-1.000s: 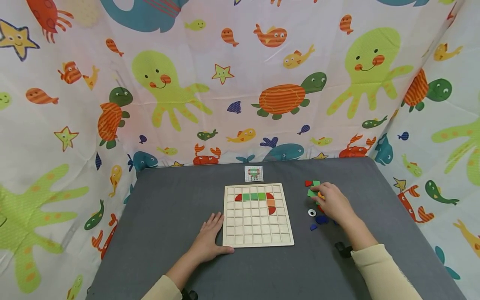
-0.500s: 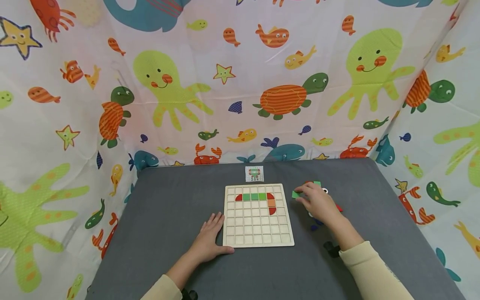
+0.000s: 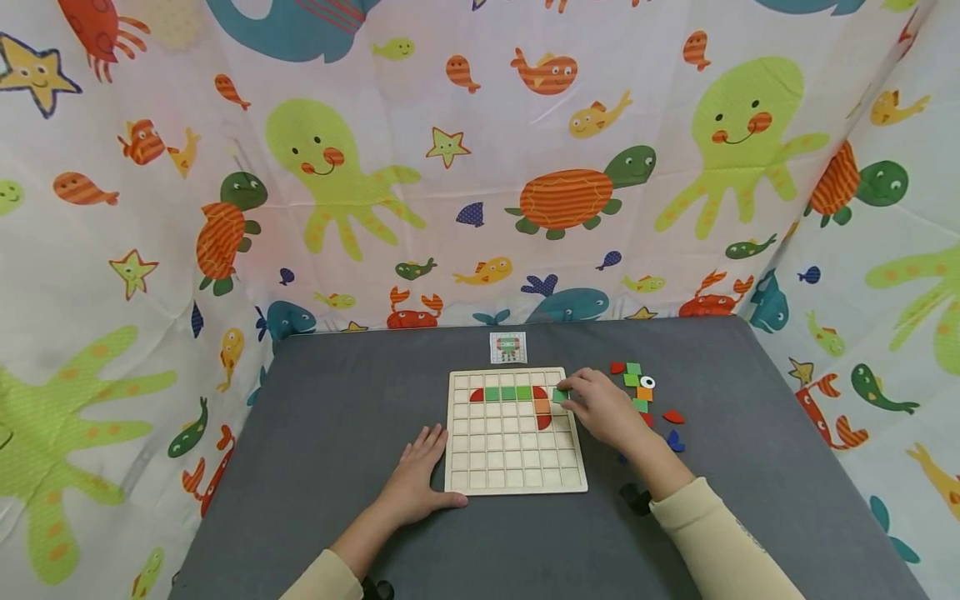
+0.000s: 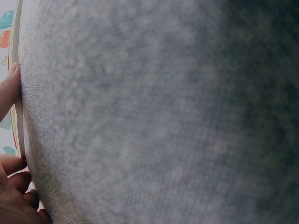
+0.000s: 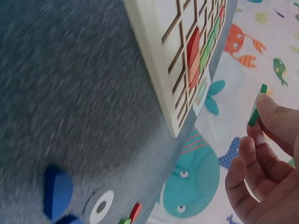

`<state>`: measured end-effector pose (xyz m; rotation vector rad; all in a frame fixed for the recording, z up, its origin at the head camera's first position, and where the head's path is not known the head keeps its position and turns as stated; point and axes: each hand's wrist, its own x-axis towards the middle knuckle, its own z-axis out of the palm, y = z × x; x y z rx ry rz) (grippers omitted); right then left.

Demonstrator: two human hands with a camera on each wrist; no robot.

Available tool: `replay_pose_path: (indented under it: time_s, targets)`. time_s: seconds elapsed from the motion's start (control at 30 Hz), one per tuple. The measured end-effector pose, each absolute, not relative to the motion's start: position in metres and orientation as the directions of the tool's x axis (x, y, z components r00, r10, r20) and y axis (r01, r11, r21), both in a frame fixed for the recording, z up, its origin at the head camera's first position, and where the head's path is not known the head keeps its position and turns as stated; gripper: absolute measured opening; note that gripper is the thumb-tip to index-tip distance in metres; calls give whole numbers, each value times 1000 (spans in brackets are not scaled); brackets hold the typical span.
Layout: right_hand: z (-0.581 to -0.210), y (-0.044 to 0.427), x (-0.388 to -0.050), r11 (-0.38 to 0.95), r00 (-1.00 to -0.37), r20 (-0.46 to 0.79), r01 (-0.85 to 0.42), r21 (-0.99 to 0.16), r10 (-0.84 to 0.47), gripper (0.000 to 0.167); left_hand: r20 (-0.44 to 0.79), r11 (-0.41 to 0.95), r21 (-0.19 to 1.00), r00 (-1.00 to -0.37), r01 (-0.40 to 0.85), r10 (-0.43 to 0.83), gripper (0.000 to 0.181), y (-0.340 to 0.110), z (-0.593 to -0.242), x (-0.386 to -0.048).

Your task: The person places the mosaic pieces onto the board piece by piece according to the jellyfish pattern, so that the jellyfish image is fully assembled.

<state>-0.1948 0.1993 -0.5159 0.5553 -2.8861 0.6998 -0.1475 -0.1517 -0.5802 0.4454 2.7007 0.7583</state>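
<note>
Green tile (image 3: pixel 560 396), thin, square, pinched by right hand (image 3: pixel 602 408) above far right of pale gridded board (image 3: pixel 517 459). Left hand (image 3: pixel 417 477), fingers straight, touches left edge.

A thin green square tile (image 3: pixel 560 396) is held above the upper right of a flat, pale wooden grid board (image 3: pixel 517 452) bearing red, green and orange tiles (image 3: pixel 508 393).

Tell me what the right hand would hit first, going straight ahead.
The right hand, pinching a green tile, would probably meet the upper-right red piece on the board first; height is unclear, so it might pass above.
</note>
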Motion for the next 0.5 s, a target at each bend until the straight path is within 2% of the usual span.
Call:
replay_pose_path:
  time_s: [0.5]
  targets:
    - [-528,172,-196,816,-924,132,-380,-435,-359,23,-191,815,537,-909,219,371,120,-152,-581,-147]
